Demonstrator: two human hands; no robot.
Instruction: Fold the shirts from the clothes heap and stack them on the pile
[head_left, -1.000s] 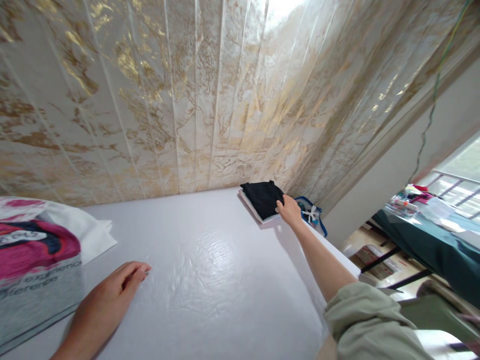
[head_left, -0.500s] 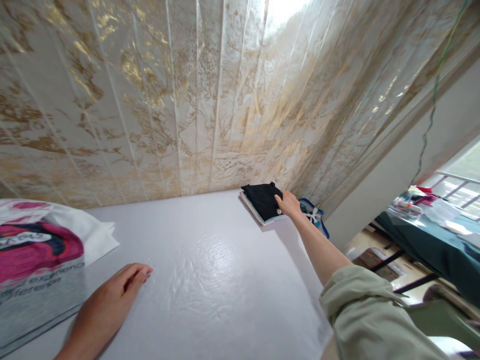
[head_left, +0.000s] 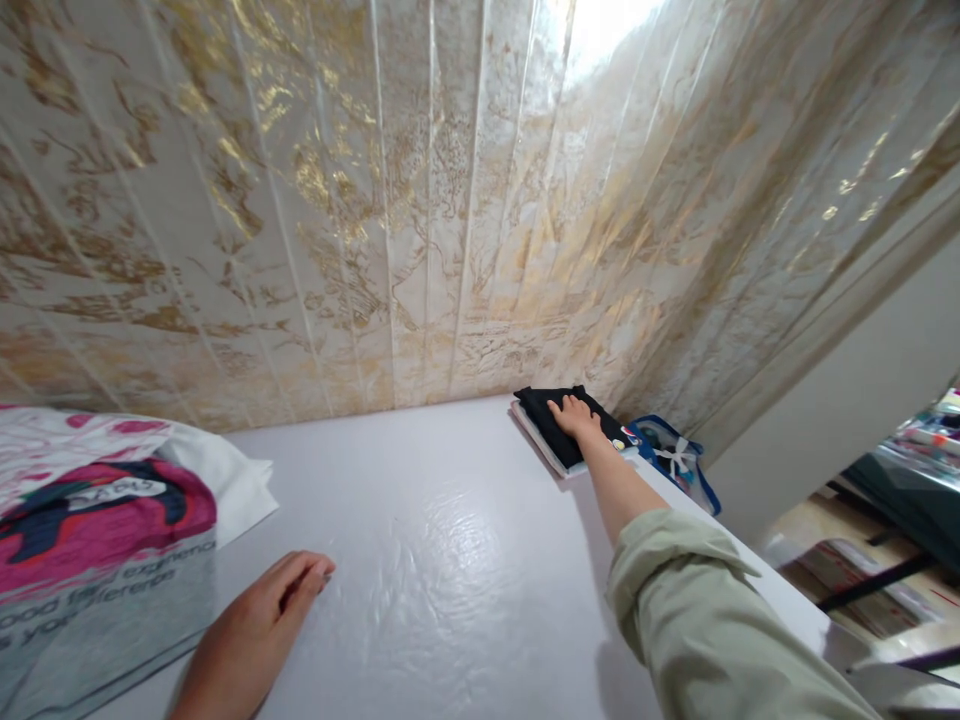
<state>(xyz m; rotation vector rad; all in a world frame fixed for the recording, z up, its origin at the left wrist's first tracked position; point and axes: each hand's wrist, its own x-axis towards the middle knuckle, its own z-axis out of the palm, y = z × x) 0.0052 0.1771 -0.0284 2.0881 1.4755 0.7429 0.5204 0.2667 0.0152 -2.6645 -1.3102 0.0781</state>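
Note:
At the far right of the white table, my right hand (head_left: 579, 416) lies flat on a folded black garment (head_left: 553, 428), fingers spread. Light-coloured folded cloth (head_left: 541, 448) shows at the edge beneath the black one. Small white and coloured marks show on the garment beside my wrist. My left hand (head_left: 262, 615) rests on the bare tabletop at the lower left, its fingers curled together and nothing visible in them. Left of it lies a grey and magenta printed cloth (head_left: 150, 570) with lettering, with white cloth (head_left: 232, 485) behind.
A blue-edged clear bag (head_left: 675, 462) with a white bow stands at the table's far right corner. A gold-patterned curtain (head_left: 420, 250) hangs along the back edge. Beyond a pale slanted panel (head_left: 832, 370), another table (head_left: 900, 500) with a dark cloth holds various items.
My right hand has shifted from the right edge of the black garment onto its top, and its fingers have spread. The view has turned left; my left hand stays curled on the table.

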